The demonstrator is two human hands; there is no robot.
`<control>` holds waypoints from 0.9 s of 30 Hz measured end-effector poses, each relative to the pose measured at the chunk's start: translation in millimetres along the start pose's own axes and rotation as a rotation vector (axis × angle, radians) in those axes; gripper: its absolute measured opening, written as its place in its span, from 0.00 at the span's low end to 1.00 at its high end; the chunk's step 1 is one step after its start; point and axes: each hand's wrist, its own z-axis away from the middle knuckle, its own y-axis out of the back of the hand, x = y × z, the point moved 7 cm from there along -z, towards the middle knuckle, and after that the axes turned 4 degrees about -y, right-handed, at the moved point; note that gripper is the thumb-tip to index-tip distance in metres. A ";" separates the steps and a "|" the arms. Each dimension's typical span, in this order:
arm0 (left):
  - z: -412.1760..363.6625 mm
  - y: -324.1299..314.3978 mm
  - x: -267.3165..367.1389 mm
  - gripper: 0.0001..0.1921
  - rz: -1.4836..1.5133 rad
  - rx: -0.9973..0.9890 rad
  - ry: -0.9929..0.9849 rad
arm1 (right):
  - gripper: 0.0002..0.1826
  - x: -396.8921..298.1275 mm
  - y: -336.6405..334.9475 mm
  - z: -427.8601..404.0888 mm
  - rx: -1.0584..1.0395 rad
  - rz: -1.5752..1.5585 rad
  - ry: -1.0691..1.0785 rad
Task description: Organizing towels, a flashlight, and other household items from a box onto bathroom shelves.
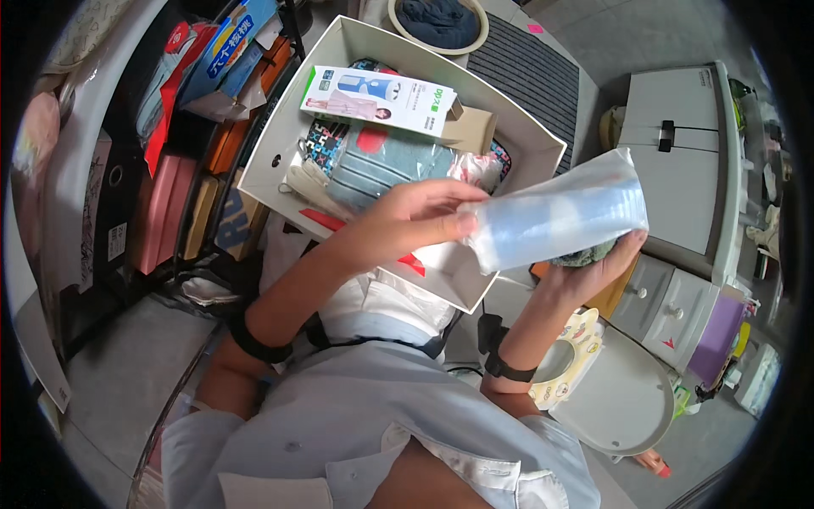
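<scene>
My left hand (413, 223) pinches the near end of a blue cylindrical thing in a translucent plastic bag (553, 219). Its far end rests in my right hand (598, 267), which also has a dark green cloth (585, 253) between palm and bag. Both are over the right side of a white box (534, 127) on my lap. Across the box's contents lies a printed carton (381, 102) picturing a blue device, its brown flap out at the right end. Below it are a grey-blue striped textile in clear plastic (388, 165) and patterned cloth items.
At the left, a dark rack holds a pink box (162, 216), a black box (108, 203) and several cartons. A round basin with dark cloth (439, 22) stands beyond the white box. On the right are a white cabinet (674, 146), grey drawers (674, 312) and a grey tray (620, 394).
</scene>
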 end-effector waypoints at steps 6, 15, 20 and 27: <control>7.3 1.2 10.2 0.17 0.024 0.204 -0.046 | 0.10 16.5 12.5 -3.9 -0.041 0.015 -0.112; 16.6 -9.4 29.9 0.18 -0.027 0.154 -0.026 | 0.09 26.0 16.2 4.3 -0.017 0.076 -0.158; 21.1 -7.1 20.4 0.22 -0.043 0.138 0.111 | 0.09 34.4 14.4 2.9 -0.053 0.097 -0.208; 25.6 -8.6 23.4 0.24 -0.152 0.129 0.101 | 0.09 37.4 4.9 0.7 -0.073 0.114 -0.260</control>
